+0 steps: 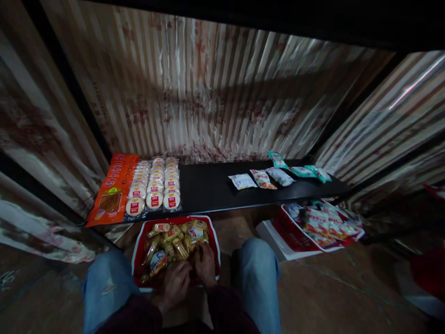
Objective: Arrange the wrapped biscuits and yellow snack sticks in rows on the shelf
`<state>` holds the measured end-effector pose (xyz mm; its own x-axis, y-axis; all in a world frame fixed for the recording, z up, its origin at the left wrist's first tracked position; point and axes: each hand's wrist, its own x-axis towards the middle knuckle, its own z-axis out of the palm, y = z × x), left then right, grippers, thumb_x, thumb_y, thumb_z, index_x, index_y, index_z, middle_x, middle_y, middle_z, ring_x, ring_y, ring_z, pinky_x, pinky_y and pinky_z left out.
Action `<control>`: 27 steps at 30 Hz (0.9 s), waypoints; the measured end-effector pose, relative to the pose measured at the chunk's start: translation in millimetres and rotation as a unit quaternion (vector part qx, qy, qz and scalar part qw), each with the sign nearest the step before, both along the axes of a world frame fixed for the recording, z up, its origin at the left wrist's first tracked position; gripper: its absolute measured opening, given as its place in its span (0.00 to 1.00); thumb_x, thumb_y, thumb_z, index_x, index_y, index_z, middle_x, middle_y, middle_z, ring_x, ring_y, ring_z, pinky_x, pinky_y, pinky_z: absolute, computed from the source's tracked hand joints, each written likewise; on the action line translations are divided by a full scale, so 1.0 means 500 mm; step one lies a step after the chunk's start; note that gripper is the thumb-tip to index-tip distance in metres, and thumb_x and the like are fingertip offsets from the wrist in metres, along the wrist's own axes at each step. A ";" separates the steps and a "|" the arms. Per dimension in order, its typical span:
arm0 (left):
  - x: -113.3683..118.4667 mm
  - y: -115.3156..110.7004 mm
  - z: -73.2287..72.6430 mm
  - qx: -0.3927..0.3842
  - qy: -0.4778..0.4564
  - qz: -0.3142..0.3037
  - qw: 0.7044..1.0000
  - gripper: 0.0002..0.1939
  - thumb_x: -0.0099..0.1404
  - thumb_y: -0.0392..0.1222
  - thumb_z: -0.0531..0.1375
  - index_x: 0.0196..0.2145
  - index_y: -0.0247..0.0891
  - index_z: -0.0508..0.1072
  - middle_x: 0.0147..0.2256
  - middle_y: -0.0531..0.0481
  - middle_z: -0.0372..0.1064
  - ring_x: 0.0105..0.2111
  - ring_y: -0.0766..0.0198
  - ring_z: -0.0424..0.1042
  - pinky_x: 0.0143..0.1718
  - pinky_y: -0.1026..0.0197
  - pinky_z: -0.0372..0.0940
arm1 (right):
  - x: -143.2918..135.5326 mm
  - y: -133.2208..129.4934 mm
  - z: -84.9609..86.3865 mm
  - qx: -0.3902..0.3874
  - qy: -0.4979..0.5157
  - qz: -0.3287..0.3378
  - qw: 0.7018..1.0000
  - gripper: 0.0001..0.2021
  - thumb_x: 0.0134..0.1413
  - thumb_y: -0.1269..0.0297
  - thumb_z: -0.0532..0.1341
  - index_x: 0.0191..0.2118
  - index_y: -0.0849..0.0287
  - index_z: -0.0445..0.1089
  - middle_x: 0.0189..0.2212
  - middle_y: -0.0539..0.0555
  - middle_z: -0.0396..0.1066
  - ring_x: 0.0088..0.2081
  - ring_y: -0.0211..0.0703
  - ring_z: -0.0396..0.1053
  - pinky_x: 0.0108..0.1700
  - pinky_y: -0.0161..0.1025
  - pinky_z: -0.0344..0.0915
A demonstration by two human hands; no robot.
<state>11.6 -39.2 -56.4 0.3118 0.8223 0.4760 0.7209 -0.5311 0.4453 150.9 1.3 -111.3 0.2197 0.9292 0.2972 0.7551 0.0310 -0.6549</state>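
Note:
Between my knees stands a red basket with a white rim (216,236), filled with small yellowish snack packets (181,249). My left hand (176,280) is low over the near part of the basket, its fingers curled in. Close beside it on the right, my right hand (206,265) reaches down among the packets with bent fingers. Both hands are closed, but what their fingers hold is hidden and dim. A blue, white and orange packet (158,263) lies left of my hands, and a white-labelled packet (195,233) lies just beyond them.
A black shelf (205,185) runs behind the basket. On it are an orange bag (113,190), rows of round wrapped crackers (155,188), a few white packets (243,181) and teal packets (302,171). Another red basket (292,232) of packets sits lower right. A dark bar (243,23) crosses overhead.

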 end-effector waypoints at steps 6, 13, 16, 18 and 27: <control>0.011 0.013 -0.026 0.020 -0.004 0.008 1.000 0.20 0.60 0.29 0.45 0.36 0.41 0.75 0.35 0.46 0.76 0.36 0.64 0.76 0.38 0.65 0.72 | -0.011 0.016 -0.038 -0.060 0.047 -0.015 0.997 0.19 0.53 0.66 0.50 0.45 0.63 0.73 0.51 0.68 0.68 0.54 0.61 0.66 0.53 0.57 0.64; 0.009 0.065 0.009 -0.065 -0.034 0.068 0.995 0.19 0.61 0.29 0.46 0.36 0.39 0.76 0.36 0.45 0.75 0.37 0.64 0.75 0.39 0.64 0.72 | 0.010 0.069 -0.012 -0.056 0.043 0.009 0.997 0.17 0.53 0.68 0.51 0.44 0.61 0.73 0.55 0.64 0.65 0.58 0.56 0.61 0.57 0.55 0.61; 0.020 0.104 0.032 -0.095 -0.064 0.114 0.987 0.17 0.62 0.29 0.47 0.36 0.39 0.75 0.38 0.45 0.74 0.39 0.63 0.74 0.42 0.61 0.71 | 0.038 0.083 -0.015 -0.046 0.031 0.045 0.997 0.17 0.54 0.69 0.51 0.44 0.61 0.73 0.52 0.63 0.68 0.55 0.52 0.64 0.57 0.53 0.63; 0.037 0.126 0.045 -0.106 -0.096 0.132 0.981 0.16 0.62 0.30 0.48 0.37 0.38 0.75 0.38 0.45 0.73 0.39 0.64 0.74 0.42 0.60 0.71 | 0.058 0.084 -0.018 -0.041 0.029 0.097 0.994 0.17 0.54 0.69 0.50 0.43 0.62 0.73 0.50 0.63 0.70 0.54 0.51 0.66 0.56 0.52 0.64; 0.042 0.087 -0.013 -0.106 0.001 0.124 0.987 0.17 0.62 0.31 0.49 0.44 0.36 0.74 0.47 0.42 0.71 0.47 0.59 0.69 0.51 0.53 0.67 | 0.070 0.058 -0.053 -0.054 0.016 0.131 0.990 0.22 0.53 0.68 0.50 0.52 0.67 0.68 0.55 0.66 0.65 0.59 0.53 0.60 0.60 0.53 0.59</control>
<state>32.6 4.0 -62.8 0.0890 0.9543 0.2854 0.8184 -0.2333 0.5251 185.8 30.5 -137.8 -0.0257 0.9815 0.1895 0.7098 0.1514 -0.6879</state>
